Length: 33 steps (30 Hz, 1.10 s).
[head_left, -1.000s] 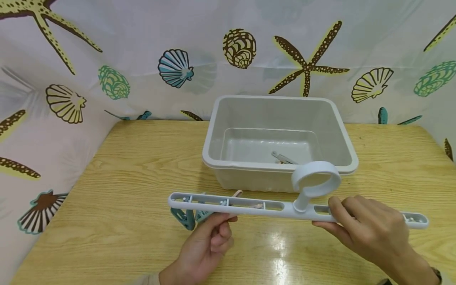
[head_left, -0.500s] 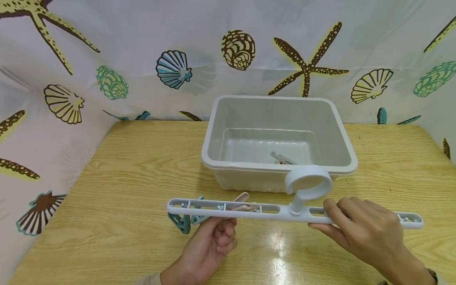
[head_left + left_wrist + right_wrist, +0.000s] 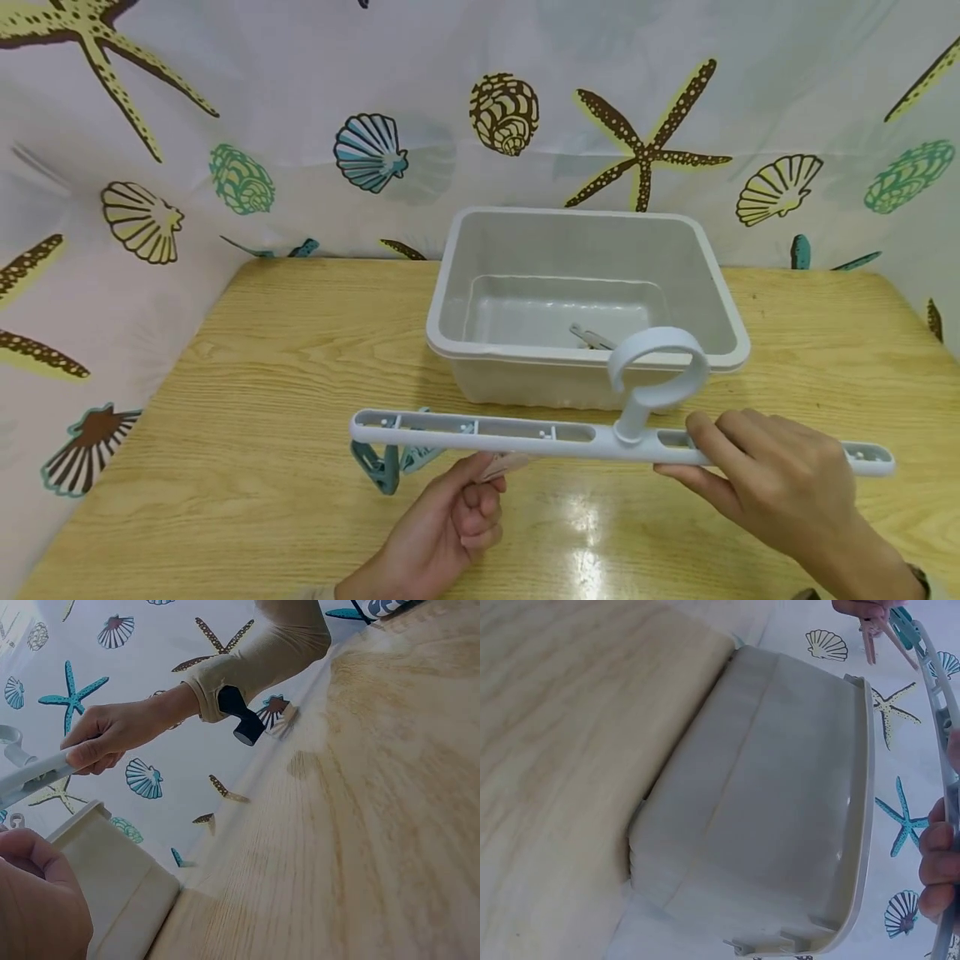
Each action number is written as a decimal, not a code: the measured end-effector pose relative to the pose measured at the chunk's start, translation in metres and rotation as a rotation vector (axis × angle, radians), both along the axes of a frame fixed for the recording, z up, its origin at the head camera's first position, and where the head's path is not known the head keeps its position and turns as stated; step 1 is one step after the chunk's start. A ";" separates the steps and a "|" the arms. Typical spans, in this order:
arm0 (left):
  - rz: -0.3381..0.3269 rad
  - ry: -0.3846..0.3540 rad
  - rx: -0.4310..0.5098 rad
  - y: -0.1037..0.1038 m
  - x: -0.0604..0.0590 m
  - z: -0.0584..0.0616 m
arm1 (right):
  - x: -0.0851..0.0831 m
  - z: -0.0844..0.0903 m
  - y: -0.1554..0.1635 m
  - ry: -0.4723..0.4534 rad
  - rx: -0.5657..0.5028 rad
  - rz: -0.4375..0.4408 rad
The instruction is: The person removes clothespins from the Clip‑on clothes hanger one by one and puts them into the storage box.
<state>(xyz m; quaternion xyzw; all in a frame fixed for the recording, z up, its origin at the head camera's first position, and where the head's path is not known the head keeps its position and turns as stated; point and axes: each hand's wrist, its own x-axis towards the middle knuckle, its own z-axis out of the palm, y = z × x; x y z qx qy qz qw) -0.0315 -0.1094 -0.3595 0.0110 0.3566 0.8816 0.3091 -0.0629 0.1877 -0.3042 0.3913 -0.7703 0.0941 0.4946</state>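
Observation:
My right hand (image 3: pixel 780 479) grips the right part of a white clip hanger (image 3: pixel 517 437), a long slotted bar with a round hook on top. Below the bar, left of its middle, my left hand (image 3: pixel 450 525) pinches a pale pink clothespin (image 3: pixel 504 467) between thumb and fingers. The right wrist view shows the pink clothespin (image 3: pixel 869 643) pointing away from those fingers, close beside the bar. Teal clothespins (image 3: pixel 378 467) hang from the hanger's left end, left of my left hand. The left wrist view has the right hand (image 3: pixel 112 739) around the bar.
A light grey plastic bin (image 3: pixel 585 367) stands on the wooden table (image 3: pixel 300 350) just behind the hanger. Small clothespins (image 3: pixel 591 336) lie on its floor. A white curtain (image 3: pixel 285 83) printed with shells and starfish surrounds the table's back and sides.
The pink clothespin has come down out of the bar's slot and now sits below it in my left hand. The hanger has shifted only slightly, still in my right hand.

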 end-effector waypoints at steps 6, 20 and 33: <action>0.021 0.033 -0.131 -0.004 0.001 0.007 | -0.001 0.003 0.003 -0.004 0.002 -0.023; 0.129 0.399 -0.070 -0.021 0.003 0.013 | 0.003 0.001 0.009 -0.025 -0.005 -0.087; 0.370 0.548 -0.400 -0.017 0.006 0.012 | 0.001 -0.005 0.014 -0.037 -0.012 -0.099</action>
